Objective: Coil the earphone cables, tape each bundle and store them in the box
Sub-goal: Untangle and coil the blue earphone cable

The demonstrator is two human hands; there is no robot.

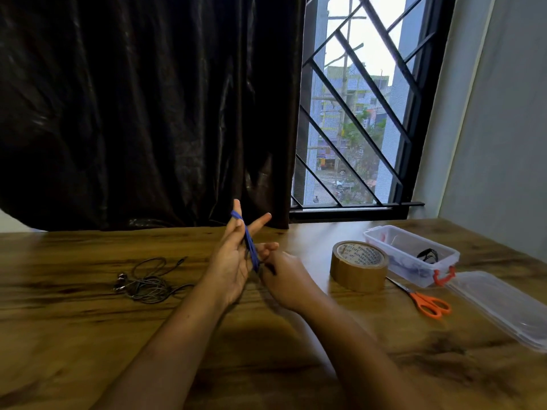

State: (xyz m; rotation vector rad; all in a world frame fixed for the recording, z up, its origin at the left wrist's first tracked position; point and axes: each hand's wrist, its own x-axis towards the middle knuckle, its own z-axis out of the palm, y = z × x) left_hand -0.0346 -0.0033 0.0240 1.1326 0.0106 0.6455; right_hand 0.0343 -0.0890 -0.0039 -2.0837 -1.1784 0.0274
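Observation:
My left hand (233,258) is raised over the table's middle, palm up and fingers spread. A blue earphone cable (248,242) is wound in loops from one raised fingertip down to the thumb. My right hand (282,279) is beside it and pinches the cable's dark end near the left palm. A loose grey earphone cable (148,281) lies tangled on the table to the left. The clear plastic box (414,255) stands at the right, with coiled cables inside. A roll of brown tape (359,266) stands beside the box.
Orange-handled scissors (426,300) lie in front of the box. The box's clear lid (503,306) lies at the far right edge of the wooden table (88,335). A dark curtain and a barred window are behind.

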